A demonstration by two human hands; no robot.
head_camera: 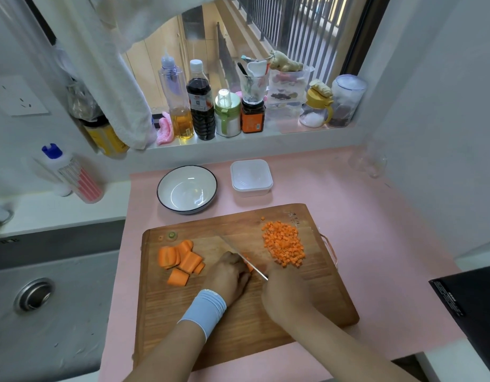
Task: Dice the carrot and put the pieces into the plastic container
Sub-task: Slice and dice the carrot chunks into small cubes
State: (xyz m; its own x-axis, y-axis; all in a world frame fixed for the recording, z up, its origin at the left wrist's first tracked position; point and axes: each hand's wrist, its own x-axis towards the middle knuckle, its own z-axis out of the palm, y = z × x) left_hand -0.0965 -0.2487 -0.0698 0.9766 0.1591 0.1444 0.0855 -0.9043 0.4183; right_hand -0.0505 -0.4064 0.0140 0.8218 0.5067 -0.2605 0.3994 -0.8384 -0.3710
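On the wooden cutting board [238, 321], my left hand [229, 274] presses down on a carrot piece [249, 267], mostly hidden under the fingers. My right hand [282, 290] grips a knife [238, 252] whose blade lies against that piece. A pile of diced carrot [284, 244] sits at the board's right. Several thick carrot slices [180, 261] lie at the board's left. The plastic container [251, 177], white with its lid on, stands behind the board.
A white bowl [187, 189] with a dark rim stands left of the container. A steel sink [45, 304] lies to the left, a black appliance [469, 304] to the right. Bottles and jars [227, 114] line the window sill. A carrot top [171, 235] lies at the board's far left corner.
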